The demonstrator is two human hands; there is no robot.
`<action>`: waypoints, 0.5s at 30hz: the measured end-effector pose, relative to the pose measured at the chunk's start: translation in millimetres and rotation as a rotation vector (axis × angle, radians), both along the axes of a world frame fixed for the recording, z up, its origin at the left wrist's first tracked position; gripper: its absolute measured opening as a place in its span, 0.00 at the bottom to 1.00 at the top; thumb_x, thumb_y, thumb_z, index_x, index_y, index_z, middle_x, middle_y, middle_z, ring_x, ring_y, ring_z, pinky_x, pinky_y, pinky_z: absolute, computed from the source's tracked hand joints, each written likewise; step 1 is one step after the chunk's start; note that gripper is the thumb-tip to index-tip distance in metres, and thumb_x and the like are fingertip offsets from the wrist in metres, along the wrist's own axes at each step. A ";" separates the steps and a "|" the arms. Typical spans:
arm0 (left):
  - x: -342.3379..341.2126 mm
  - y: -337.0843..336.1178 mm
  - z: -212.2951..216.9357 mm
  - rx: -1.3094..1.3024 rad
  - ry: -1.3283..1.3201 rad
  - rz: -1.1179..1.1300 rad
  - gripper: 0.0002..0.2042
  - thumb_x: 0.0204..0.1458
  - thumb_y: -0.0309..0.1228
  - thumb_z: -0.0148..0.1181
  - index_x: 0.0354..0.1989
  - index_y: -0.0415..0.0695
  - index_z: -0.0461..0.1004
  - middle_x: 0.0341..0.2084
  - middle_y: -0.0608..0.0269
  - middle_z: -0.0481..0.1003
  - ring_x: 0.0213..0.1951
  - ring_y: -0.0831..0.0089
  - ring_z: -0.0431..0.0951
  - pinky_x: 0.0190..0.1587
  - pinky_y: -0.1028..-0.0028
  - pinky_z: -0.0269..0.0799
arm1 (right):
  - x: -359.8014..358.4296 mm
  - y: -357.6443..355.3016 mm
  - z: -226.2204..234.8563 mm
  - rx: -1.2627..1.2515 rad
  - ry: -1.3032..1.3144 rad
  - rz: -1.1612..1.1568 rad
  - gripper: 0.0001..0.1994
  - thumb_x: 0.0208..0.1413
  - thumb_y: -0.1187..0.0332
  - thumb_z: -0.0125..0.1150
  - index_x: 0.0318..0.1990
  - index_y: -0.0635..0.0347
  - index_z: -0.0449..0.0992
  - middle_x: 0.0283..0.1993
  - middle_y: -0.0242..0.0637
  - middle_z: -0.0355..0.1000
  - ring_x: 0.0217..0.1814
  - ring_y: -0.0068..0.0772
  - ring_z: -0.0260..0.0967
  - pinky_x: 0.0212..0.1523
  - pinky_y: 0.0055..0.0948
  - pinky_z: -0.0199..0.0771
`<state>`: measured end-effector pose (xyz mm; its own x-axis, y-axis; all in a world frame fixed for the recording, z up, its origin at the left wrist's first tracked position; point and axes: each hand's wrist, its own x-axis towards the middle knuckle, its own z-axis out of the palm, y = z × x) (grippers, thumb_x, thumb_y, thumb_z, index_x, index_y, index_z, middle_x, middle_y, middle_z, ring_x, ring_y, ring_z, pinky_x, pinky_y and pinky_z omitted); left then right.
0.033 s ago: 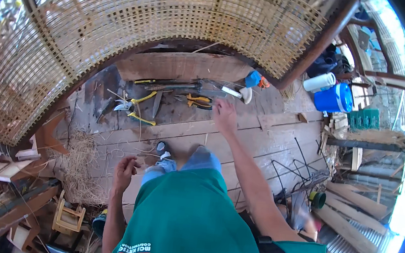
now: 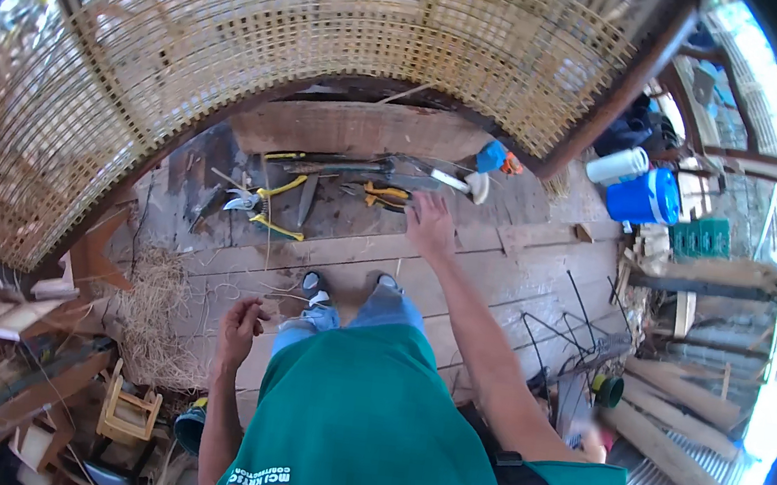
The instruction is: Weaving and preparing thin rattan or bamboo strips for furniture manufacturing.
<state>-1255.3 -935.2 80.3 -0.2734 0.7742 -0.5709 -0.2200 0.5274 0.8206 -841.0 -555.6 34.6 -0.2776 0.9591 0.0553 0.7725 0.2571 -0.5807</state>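
Observation:
My right hand [image 2: 431, 230] reaches forward over the wooden boards, fingers stretched out and apart, with nothing in them. Its fingertips are just beside the yellow-and-black handles of a pair of pliers [image 2: 386, 197]; whether they touch I cannot tell. My left hand [image 2: 240, 329] is held low beside my left leg, fingers curled together; what they hold, if anything, is too small to make out. Yellow-handled pruning shears [image 2: 264, 201] lie opened on the boards, next to a dark blade [image 2: 307, 199]. Farther off lies a white-handled mallet-like tool [image 2: 453, 182].
A large woven rattan panel [image 2: 364, 39] in a dark wooden frame arches across the far side. Loose fibre shavings [image 2: 155, 312] heap at left. A blue bucket [image 2: 643, 196] stands at far right, black metal rods [image 2: 564, 320] nearer. A small wooden stool [image 2: 130, 409] is at lower left.
The fingers of my right hand look more stretched out beside the pliers. The whole view has shifted slightly; my left hand stays in place.

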 end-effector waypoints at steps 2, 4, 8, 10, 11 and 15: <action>-7.0 -9.5 1.0 0.007 0.092 0.078 0.11 0.87 0.32 0.64 0.65 0.39 0.86 0.41 0.63 0.91 0.30 0.84 0.74 0.35 0.75 0.72 | -44.4 -4.2 -3.5 0.161 -0.301 0.212 0.33 0.72 0.54 0.79 0.80 0.56 0.80 0.80 0.51 0.78 0.85 0.64 0.73 0.82 0.66 0.77; -8.9 -28.6 -8.8 0.045 0.198 0.181 0.10 0.87 0.31 0.65 0.65 0.40 0.87 0.39 0.65 0.91 0.29 0.86 0.72 0.33 0.76 0.69 | -101.0 -9.3 -2.3 0.166 -0.239 0.382 0.34 0.73 0.54 0.79 0.80 0.58 0.80 0.81 0.52 0.77 0.83 0.65 0.74 0.83 0.64 0.77; 17.4 -72.0 -13.6 -0.021 0.087 0.514 0.11 0.87 0.34 0.66 0.65 0.41 0.88 0.39 0.67 0.91 0.29 0.90 0.69 0.33 0.80 0.65 | -222.4 -44.2 2.0 0.084 -0.029 0.737 0.45 0.70 0.43 0.80 0.87 0.60 0.75 0.85 0.52 0.74 0.86 0.65 0.72 0.88 0.62 0.72; 31.2 -75.9 1.8 -0.022 0.067 0.604 0.11 0.87 0.34 0.67 0.65 0.40 0.88 0.39 0.67 0.91 0.29 0.90 0.69 0.33 0.80 0.65 | -278.4 -59.6 -6.1 0.157 -0.117 0.867 0.59 0.67 0.33 0.81 0.94 0.61 0.63 0.89 0.58 0.68 0.90 0.67 0.65 0.93 0.66 0.64; 35.2 -71.4 12.1 -0.002 0.039 0.640 0.12 0.87 0.35 0.67 0.65 0.40 0.88 0.39 0.67 0.91 0.28 0.90 0.69 0.32 0.80 0.64 | -300.2 -64.8 -16.2 0.221 -0.157 0.892 0.64 0.65 0.30 0.82 0.96 0.61 0.58 0.91 0.60 0.66 0.91 0.67 0.63 0.94 0.68 0.61; 67.5 -84.9 46.6 0.024 0.142 0.773 0.13 0.86 0.33 0.68 0.63 0.35 0.88 0.37 0.61 0.93 0.27 0.87 0.75 0.30 0.79 0.69 | -354.0 -70.0 -44.4 0.147 -0.338 1.090 0.70 0.59 0.28 0.87 0.96 0.63 0.57 0.86 0.60 0.66 0.91 0.67 0.61 0.89 0.69 0.65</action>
<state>-1187.8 -1020.1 127.0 -0.8085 0.3460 -0.4761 -0.4099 0.2494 0.8774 -1195.0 -625.5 -9.8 -0.9777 0.1908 -0.0879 0.2086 0.9324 -0.2952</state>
